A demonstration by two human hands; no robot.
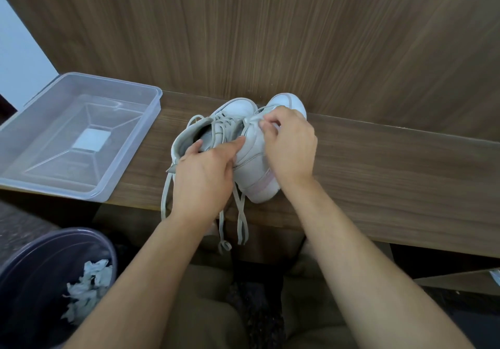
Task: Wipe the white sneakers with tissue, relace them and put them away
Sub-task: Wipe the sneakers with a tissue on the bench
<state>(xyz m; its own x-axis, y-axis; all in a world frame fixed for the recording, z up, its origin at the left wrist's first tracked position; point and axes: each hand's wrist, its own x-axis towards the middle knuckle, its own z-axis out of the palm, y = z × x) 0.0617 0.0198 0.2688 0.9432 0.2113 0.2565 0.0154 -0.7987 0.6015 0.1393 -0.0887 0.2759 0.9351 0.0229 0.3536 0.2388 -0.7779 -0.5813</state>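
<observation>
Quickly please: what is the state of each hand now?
Left hand: holds the left sneaker at its collar.
Right hand: fingers pinch the right sneaker near its tongue.

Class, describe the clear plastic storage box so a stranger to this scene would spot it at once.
Start at the long dark wood-grain shelf where the pair of white lace-up sneakers sits. Follow it to its left end: the clear rectangular plastic box lies there, overhanging the front edge. Unlike the round dark waste bin below, holding crumpled tissue, it is see-through and empty.
</observation>
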